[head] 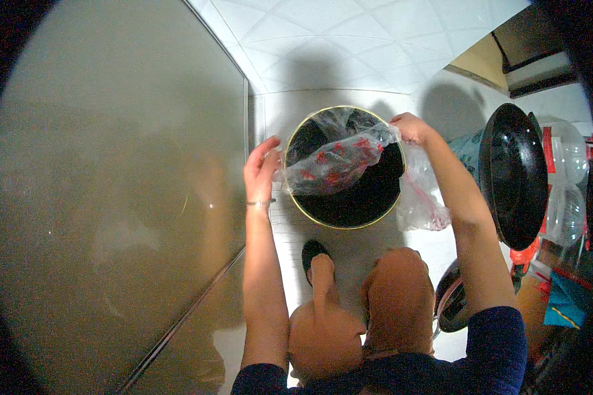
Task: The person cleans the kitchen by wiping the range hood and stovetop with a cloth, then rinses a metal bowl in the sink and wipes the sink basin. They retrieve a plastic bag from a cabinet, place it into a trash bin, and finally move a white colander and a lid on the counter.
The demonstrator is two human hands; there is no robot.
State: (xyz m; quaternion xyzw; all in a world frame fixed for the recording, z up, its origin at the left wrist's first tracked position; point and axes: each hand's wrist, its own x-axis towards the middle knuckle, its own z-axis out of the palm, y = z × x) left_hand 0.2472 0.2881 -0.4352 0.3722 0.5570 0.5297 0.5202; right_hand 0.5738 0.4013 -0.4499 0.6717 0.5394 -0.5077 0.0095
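A round dark bin (356, 210) with a thin gold-coloured rim stands on the floor in front of me, its mouth facing up. Across the opening stretches a clear plastic bag (343, 160) with red printing. My right hand (411, 128) pinches the bag at the upper right of the rim. At the left rim, the fingers of my left hand (264, 165) are on the bag's other end, partly hidden by their own curl. More crumpled clear plastic (422, 205) hangs outside the bin on the right, below my right hand.
A large glossy cabinet or appliance panel (128, 148) rises close on the left. White tiled wall (336, 29) stands behind the bin. To the right are a black pan (516, 177), clear plastic containers (568, 212) and another dark pan (452, 301) lower down. My knees are below the bin.
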